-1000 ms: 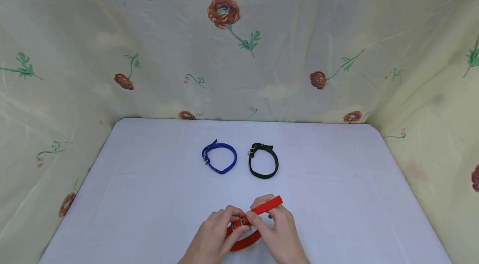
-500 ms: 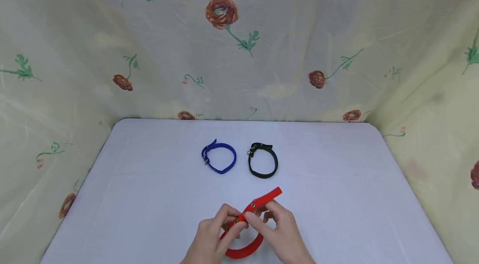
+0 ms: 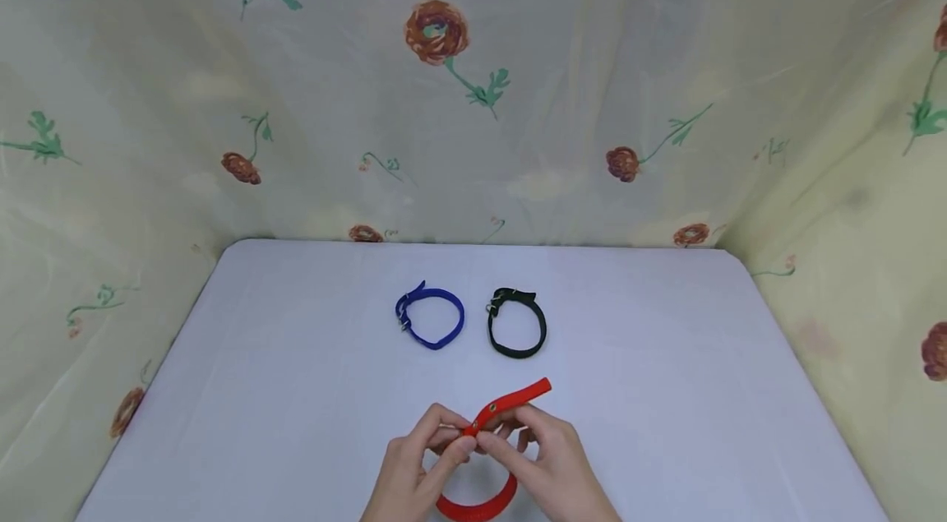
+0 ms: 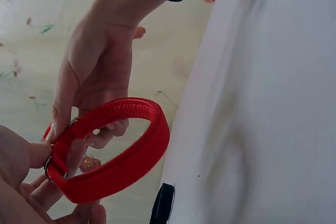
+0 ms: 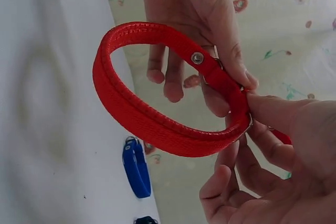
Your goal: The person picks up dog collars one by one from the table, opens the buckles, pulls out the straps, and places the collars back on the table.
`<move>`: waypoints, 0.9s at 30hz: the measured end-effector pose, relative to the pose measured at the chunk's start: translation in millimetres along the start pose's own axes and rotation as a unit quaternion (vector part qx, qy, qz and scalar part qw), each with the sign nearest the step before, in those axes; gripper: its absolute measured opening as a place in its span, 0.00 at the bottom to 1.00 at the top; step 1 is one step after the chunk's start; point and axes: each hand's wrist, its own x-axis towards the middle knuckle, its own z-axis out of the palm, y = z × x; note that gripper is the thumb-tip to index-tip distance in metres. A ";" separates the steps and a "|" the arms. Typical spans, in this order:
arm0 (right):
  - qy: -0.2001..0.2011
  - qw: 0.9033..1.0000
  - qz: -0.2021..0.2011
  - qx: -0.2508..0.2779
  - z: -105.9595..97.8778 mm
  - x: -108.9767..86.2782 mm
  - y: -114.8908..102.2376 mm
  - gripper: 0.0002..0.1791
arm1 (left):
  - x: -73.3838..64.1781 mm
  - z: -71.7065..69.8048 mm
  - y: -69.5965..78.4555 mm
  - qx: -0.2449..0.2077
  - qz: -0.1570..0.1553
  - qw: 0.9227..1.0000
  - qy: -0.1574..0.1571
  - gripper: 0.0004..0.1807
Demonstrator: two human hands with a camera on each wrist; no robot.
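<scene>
A red buckled collar (image 3: 477, 510) is held up in a loop between both hands near the table's front edge. My left hand (image 3: 416, 464) pinches it at the buckle area, thumb against fingers. My right hand (image 3: 553, 466) pinches the strap right beside the left fingertips. The strap's free end (image 3: 527, 395), with metal eyelets, sticks out up and to the right over the right fingers. A metal ring (image 4: 54, 170) sits at the joint in the left wrist view. In the right wrist view a round rivet (image 5: 197, 57) shows on the band. Fingers partly hide the buckle.
A blue collar (image 3: 460, 316) and a black collar (image 3: 543, 328), both fastened in loops, lie side by side farther back on the white table (image 3: 296, 390). Flower-patterned cloth (image 3: 318, 94) hangs behind the table and at its sides.
The strap's free end has turned and risen, baring its eyelets. The red loop has swung down between the hands, and the fingertips have drawn closer together. Blue and black collars stay put.
</scene>
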 end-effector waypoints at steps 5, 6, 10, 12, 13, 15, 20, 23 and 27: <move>-0.023 1.000 -0.011 -0.005 -0.3 0.2 2.5 0.14 | -2.8 2.1 -0.8 -0.023 -0.052 0.998 -0.008 0.19; -0.028 1.000 -0.012 -0.006 -0.8 0.3 3.0 0.14 | -2.9 2.6 -0.6 -0.027 -0.058 0.998 -0.008 0.19; -0.042 0.999 -0.002 -0.001 -4.0 1.2 4.2 0.15 | -2.1 4.8 1.5 -0.020 -0.067 0.998 -0.007 0.19; -0.045 0.999 0.010 0.007 -5.7 1.9 4.7 0.15 | -1.0 5.9 2.6 -0.015 -0.069 0.998 -0.004 0.19; -0.045 0.999 0.016 0.011 -6.5 2.3 4.9 0.15 | -0.4 6.4 3.2 -0.013 -0.068 0.998 -0.003 0.19; -0.045 0.998 0.027 0.020 -7.5 3.1 5.5 0.15 | 0.4 7.0 3.9 -0.010 -0.069 0.998 -0.002 0.20; -0.045 0.998 0.036 0.031 -6.2 4.0 8.6 0.14 | -0.1 6.9 3.7 -0.010 -0.077 0.997 -0.012 0.20; -0.039 0.998 0.037 0.031 -4.6 4.0 10.0 0.13 | -0.6 7.3 3.3 -0.008 -0.080 0.997 -0.017 0.19; -0.030 0.998 0.043 0.026 -1.6 3.4 10.1 0.10 | -0.9 7.8 3.4 0.000 -0.073 0.997 -0.013 0.20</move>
